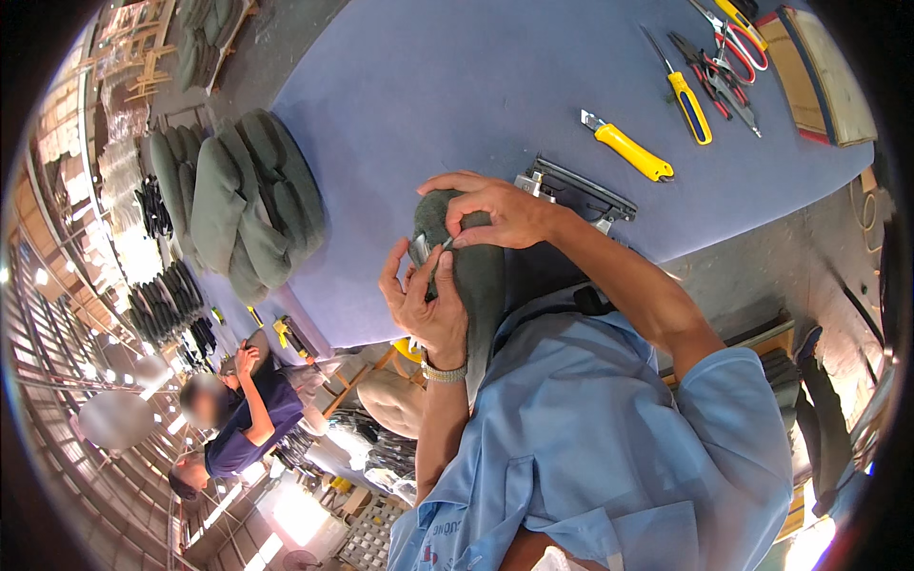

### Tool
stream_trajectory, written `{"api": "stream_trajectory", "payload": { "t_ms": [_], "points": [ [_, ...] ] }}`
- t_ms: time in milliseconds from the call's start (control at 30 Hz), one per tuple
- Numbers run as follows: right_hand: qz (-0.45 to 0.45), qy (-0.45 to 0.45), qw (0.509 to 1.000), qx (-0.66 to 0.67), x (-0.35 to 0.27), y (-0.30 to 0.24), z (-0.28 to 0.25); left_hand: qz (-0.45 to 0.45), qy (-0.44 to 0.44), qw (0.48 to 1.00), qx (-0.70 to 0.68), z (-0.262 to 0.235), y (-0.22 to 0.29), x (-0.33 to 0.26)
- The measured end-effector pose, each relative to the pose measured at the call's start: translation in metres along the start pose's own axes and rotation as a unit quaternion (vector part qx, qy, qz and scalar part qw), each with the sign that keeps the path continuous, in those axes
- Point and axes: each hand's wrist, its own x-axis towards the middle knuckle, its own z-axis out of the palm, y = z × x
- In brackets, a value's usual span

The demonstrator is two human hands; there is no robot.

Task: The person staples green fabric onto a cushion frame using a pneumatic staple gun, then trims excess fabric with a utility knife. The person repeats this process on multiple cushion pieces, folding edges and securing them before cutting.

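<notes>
A grey-green, fabric-covered padded piece [487, 285], long and rounded at its far end, lies in front of me against my body at the table's near edge. My left hand [430, 305], with a metal-banded watch on the wrist, grips the left side of its rounded end. My right hand [500, 211] curls over the top of that end, fingers pinched at the fabric edge close to the left fingertips. Between the hands a small shiny grey patch [420, 249] shows at the edge; I cannot make out what it is. Just beyond my right hand lies a staple gun [595, 198].
On the blue-grey table [428, 86] lie a yellow utility knife [633, 152], a yellow screwdriver [689, 109], pliers [700, 65], red-handled scissors [745, 52] and a box [809, 81]. Stacked green pads [252, 205] stand left. A person in dark blue [252, 419] works beyond them.
</notes>
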Motion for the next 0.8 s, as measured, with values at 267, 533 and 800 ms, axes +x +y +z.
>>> {"api": "stream_trajectory", "payload": {
  "t_ms": [267,533,800],
  "points": [
    [-0.012,0.002,1.0,0.018,-0.011,-0.007,0.001,0.038,-0.043,0.998,-0.032,-0.005,-0.008,-0.001],
    [-0.031,0.041,0.998,0.024,-0.016,-0.002,0.007,-0.034,-0.003,0.998,-0.049,0.001,-0.004,-0.003],
    [0.069,0.042,0.989,0.127,-0.014,-0.013,-0.006,-0.108,-0.006,0.987,-0.117,0.003,-0.002,-0.009]
  ]
}}
